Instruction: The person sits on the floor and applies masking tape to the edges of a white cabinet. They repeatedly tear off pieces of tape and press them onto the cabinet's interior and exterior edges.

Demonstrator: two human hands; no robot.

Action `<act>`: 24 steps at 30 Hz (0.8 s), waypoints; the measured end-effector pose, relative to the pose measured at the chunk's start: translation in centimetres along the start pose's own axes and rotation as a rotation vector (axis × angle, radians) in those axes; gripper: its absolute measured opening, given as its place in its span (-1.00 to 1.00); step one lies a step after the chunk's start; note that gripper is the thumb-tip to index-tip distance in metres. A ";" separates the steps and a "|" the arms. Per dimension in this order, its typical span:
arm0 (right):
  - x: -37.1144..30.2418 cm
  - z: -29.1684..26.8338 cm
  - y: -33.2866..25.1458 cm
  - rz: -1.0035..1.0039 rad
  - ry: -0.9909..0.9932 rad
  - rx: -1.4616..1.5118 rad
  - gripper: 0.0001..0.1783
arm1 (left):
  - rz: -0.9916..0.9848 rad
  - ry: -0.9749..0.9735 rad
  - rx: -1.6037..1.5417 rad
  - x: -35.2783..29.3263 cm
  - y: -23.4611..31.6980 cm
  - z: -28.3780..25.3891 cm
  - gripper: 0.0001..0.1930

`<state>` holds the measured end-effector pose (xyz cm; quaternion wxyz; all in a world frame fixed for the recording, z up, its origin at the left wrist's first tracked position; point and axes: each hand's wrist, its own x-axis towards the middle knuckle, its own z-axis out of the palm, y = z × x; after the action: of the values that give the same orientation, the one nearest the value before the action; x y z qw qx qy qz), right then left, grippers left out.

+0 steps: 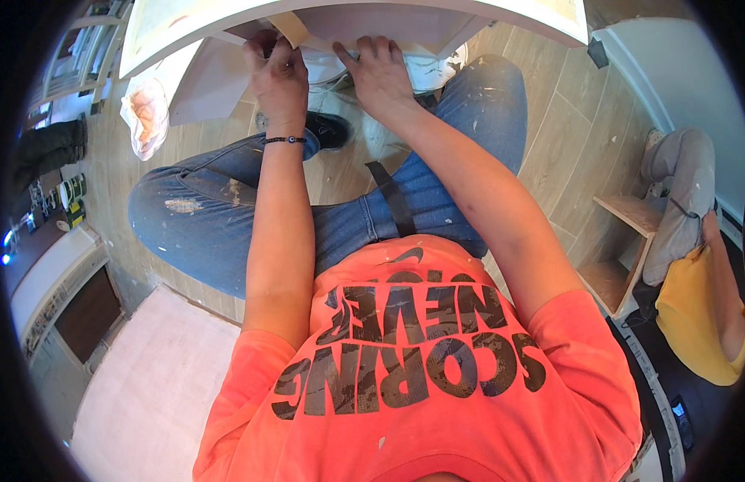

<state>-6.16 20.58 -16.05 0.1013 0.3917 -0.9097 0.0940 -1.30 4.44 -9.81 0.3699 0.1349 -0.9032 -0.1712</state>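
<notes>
The left hand (280,84), fingers curled, is at a tan strip (290,30) under white furniture (163,36), the right hand (382,79) extends its fingers at a pale panel (364,26), and a stained cloth (147,116) shows at left.

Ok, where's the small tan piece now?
In the head view, the small tan piece is at the top, left of centre, by the left hand, below the white panel.

wooden stand (627,213) beside another person (692,317)
</notes>
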 end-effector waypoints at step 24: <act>6.9 1.0 -0.9 0.160 0.152 0.695 -0.48 | 0.017 0.081 0.017 -0.2 -0.7 -0.5 -0.82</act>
<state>-10.31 14.94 -15.18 0.0217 0.3221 -0.8411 0.4340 -0.78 3.78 -9.87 0.4065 0.1373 -0.8899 -0.1549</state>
